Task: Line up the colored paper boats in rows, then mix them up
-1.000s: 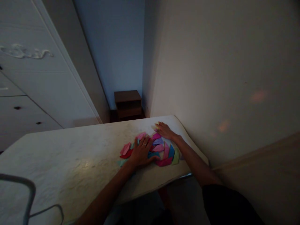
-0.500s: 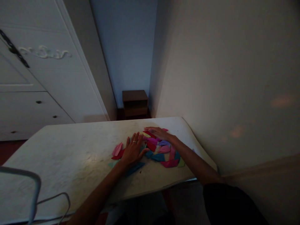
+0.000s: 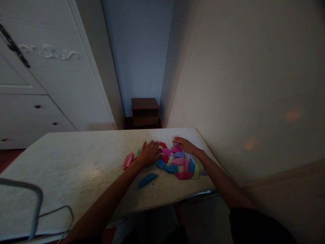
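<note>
Flat folded pieces in several colours [image 3: 178, 161], of paper or cloth I cannot tell which, lie partly overlapping on the white table [image 3: 63, 162]. My left hand [image 3: 149, 153] rests palm down over the left part of the group, fingers spread, hiding some pieces. My right hand [image 3: 186, 145] lies at the far right edge of the group, its fingers stretched out and near a magenta piece. A blue piece [image 3: 147, 180] sits apart, closer to me. To the left of my left hand is a pink piece [image 3: 128, 159].
A grey bent metal tube [image 3: 38, 196] and a thin cable [image 3: 68, 207] are at the near left corner. Along the right runs a pale wall [image 3: 241, 84]. A white cupboard [image 3: 61, 81] stands at the left, and a small brown cabinet [image 3: 145, 103] behind the table.
My right hand has moved right, off the red piece at the back of the group. My left hand has shifted slightly right and away from me, uncovering more of the near blue piece.
</note>
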`<control>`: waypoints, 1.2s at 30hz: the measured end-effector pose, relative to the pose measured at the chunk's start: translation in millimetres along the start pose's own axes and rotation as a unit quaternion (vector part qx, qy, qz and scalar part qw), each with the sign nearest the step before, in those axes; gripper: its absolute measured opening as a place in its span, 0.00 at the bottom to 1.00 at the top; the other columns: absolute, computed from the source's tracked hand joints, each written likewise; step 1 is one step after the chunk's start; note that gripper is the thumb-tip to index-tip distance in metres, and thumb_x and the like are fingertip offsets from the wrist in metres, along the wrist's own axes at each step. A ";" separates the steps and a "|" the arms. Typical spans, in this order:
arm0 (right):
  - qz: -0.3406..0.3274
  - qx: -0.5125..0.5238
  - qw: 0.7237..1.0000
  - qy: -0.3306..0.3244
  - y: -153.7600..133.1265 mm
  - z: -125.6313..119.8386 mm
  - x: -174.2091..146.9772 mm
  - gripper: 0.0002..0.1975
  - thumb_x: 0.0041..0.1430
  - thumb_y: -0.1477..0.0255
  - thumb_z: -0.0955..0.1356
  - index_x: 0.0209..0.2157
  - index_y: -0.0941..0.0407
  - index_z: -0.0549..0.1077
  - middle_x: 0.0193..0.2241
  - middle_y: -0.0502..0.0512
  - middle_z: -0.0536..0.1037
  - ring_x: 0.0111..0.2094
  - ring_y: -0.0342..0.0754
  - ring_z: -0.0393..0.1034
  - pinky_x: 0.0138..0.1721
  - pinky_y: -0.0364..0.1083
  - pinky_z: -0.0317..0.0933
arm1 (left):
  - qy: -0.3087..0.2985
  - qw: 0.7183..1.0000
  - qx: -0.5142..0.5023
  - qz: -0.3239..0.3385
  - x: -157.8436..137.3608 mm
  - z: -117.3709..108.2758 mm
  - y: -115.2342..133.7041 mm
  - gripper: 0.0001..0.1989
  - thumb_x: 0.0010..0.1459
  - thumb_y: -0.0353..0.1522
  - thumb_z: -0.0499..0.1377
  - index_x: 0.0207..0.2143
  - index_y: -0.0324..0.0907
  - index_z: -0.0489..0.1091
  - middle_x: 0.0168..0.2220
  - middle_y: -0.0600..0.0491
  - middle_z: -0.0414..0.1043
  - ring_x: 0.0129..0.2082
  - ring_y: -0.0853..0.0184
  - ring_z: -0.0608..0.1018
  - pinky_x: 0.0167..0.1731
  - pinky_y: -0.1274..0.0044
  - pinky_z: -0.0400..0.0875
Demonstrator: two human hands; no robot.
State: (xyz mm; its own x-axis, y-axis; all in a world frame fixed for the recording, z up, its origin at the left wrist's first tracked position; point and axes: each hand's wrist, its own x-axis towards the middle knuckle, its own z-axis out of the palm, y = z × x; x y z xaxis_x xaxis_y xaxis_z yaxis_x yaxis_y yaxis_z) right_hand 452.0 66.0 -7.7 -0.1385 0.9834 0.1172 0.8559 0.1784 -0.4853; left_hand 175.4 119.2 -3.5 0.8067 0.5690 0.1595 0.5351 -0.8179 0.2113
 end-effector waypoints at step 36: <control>0.283 -0.102 0.931 0.206 -61.1 61.5 -137.9 0.34 0.59 0.53 0.63 0.59 0.62 0.64 0.62 0.71 0.61 0.66 0.64 0.48 0.62 0.64 0.47 | 0.038 0.993 -0.026 0.110 -54.1 -25.8 23.6 0.25 0.65 0.45 0.48 0.58 0.43 0.64 0.62 0.43 0.63 0.65 0.53 0.60 0.62 0.56 0.51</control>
State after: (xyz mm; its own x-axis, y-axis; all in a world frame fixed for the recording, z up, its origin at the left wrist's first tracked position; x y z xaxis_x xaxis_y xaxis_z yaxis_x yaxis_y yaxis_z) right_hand 388.2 -78.4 -47.5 0.5304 0.8142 0.2362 0.8167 -0.4159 -0.4002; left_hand 137.9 71.3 17.8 0.8801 0.3837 0.2797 0.3332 -0.9187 0.2119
